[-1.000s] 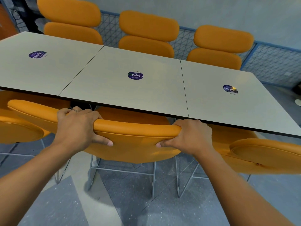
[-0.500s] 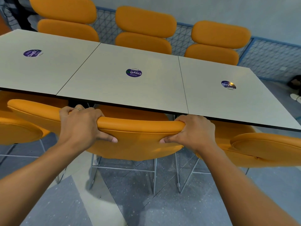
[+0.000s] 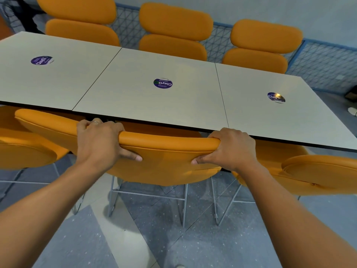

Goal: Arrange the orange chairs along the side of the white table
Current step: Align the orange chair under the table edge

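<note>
An orange chair (image 3: 166,157) stands at the near side of the white table (image 3: 135,101), its seat tucked under the table edge. My left hand (image 3: 98,142) grips the top of its backrest left of the middle, fingers over the far side and thumb on the near face. My right hand (image 3: 229,147) grips the same backrest at its right end. Another orange chair (image 3: 25,151) stands to the left and a third orange chair (image 3: 316,175) to the right, both along the same table side.
Three more orange chairs (image 3: 173,29) line the table's far side in front of a blue wire-mesh fence (image 3: 324,62). Round purple stickers (image 3: 162,83) lie on the tabletop. Metal chair legs (image 3: 183,206) stand on the grey speckled floor below my arms.
The chair has slid a little further under the table with both hands still on its backrest, and the view has drawn slightly closer to the table.
</note>
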The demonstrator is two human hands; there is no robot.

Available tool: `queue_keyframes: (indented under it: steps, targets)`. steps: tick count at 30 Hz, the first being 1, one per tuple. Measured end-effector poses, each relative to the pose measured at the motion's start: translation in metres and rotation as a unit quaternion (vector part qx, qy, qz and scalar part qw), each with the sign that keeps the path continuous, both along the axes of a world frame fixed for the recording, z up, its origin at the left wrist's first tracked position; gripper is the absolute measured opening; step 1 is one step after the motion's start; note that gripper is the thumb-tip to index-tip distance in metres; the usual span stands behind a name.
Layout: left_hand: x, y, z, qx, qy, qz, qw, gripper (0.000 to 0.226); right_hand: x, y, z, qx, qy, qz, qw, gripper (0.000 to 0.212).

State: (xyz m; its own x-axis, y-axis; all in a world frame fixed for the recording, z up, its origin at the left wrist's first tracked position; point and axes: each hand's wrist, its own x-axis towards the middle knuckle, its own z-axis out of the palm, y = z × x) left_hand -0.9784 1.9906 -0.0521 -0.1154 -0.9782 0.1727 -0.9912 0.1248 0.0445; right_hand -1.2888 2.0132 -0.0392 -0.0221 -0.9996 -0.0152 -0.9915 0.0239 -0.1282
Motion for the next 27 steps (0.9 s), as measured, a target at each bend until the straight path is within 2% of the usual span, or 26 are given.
queue_keyframes:
  steps: [6,18,24,27]
  targets:
    - [-0.015,0.008,-0.004,-0.008,0.004,0.012,1.0,0.08,-0.012,0.0,0.001,0.004,-0.01,-0.012,1.0,0.094]
    - [0.002,0.015,0.001,0.007,-0.024,0.004,1.0,0.074,0.007,0.025,0.001,-0.003,-0.013,-0.016,1.0,0.083]
    - [-0.004,0.015,0.002,0.013,-0.002,0.003,1.0,0.074,0.001,0.019,0.002,0.009,0.003,-0.002,1.0,0.093]
    - [-0.004,0.015,0.0,0.007,0.004,0.003,1.0,0.076,-0.001,0.017,0.004,0.014,0.016,0.013,1.0,0.091]
